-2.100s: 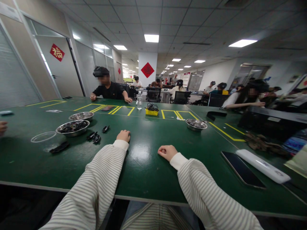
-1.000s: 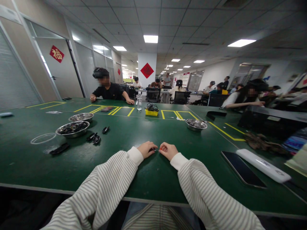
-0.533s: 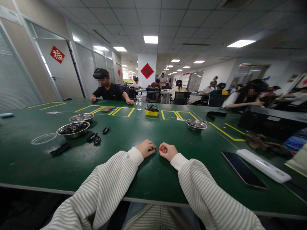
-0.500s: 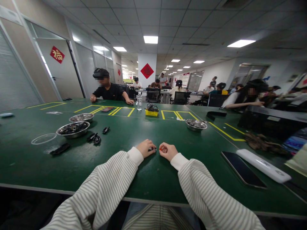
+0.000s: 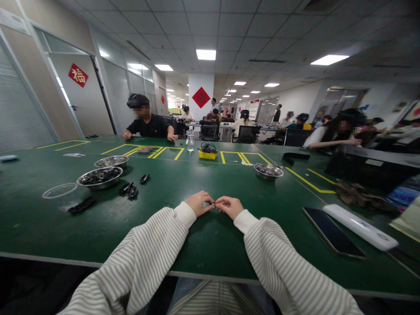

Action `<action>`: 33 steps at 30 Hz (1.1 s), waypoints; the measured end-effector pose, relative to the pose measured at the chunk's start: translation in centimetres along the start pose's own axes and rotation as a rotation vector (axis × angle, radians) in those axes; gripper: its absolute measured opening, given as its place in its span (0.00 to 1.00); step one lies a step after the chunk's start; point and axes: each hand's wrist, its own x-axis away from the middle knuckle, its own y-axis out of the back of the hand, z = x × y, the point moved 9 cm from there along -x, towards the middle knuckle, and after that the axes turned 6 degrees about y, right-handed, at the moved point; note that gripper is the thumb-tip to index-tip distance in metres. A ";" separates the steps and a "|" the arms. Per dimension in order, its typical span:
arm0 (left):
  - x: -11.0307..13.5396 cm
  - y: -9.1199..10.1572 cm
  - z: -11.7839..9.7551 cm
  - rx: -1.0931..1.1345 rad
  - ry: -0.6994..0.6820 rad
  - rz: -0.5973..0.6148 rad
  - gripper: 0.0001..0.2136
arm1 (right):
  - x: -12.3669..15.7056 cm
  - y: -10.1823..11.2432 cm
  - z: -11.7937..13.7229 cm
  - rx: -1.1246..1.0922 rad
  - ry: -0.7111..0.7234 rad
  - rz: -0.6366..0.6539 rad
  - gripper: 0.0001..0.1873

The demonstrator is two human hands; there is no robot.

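The small dark part [image 5: 213,204] pinched between the left hand [image 5: 199,203] and right hand [image 5: 229,206] is too tiny to identify.

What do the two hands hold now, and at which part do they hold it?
The left hand and right hand meet fingertip to fingertip over a small dark part, pinched between them. It is too small to tell which part of it each hand grips.

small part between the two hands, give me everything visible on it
The small part is tiny and dark, with a hint of pale or metallic glint; its shape and material are too small to tell. It sits just above the green table, pinched between the fingers of the left hand and the right hand, which meet over it and cover most of it. Both hands rest on the table, near its front middle.
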 end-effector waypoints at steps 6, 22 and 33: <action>0.1 0.1 -0.2 0.003 -0.003 -0.008 0.09 | -0.1 0.1 0.0 -0.063 0.000 -0.018 0.12; 0.2 1.2 -0.5 0.007 -0.028 -0.086 0.10 | 0.0 0.3 -0.4 -0.208 -0.050 -0.066 0.13; 0.2 1.2 -1.0 0.013 -0.067 -0.091 0.11 | 0.1 0.1 -0.5 -0.212 -0.069 -0.061 0.12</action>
